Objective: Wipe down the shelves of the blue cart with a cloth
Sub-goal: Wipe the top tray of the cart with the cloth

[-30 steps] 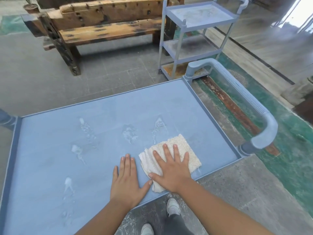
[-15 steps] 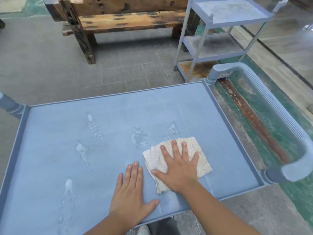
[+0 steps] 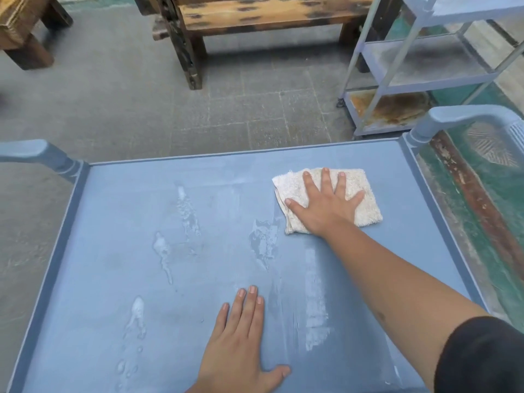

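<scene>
The blue cart's top shelf (image 3: 119, 251) fills the lower part of the head view, with wet patches and foam streaks on it. A folded white cloth (image 3: 365, 205) lies near the shelf's far right corner. My right hand (image 3: 326, 202) presses flat on the cloth with fingers spread and the arm stretched forward. My left hand (image 3: 241, 344) rests flat on the bare shelf near the front edge, holding nothing. A pale wiped streak runs from the front edge up toward the cloth.
A second grey three-shelf cart (image 3: 419, 66) stands beyond the far right corner, its bottom shelf rusty. A worn wooden bench (image 3: 255, 12) sits on the grey floor behind. The cart's handles rise at the left (image 3: 37, 154) and right (image 3: 465, 114) ends.
My right hand has pushed the cloth away from the front edge to the far right part of the shelf, leaving a streak. The left hand stayed flat near the front.
</scene>
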